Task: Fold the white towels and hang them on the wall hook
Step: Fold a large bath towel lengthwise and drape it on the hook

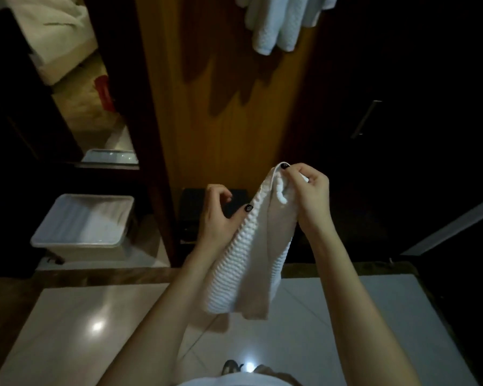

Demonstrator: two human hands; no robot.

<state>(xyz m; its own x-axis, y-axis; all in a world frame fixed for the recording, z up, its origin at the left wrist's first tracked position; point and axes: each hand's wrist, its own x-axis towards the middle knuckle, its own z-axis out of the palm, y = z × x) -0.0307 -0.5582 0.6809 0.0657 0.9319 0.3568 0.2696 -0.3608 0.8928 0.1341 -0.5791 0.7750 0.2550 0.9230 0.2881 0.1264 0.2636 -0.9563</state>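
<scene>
My right hand (308, 188) pinches the top corner of a folded white towel (251, 246), fingers closed tight on it. My left hand (221, 215) is half open, thumb against the towel's left ribbed edge, fingers curled loose. Towel hangs down between my forearms, above the pale tiled floor (95, 330). More white towels (279, 20) hang far up on the wood panel (234, 93). Plastic bin (84, 224) sits left.
</scene>
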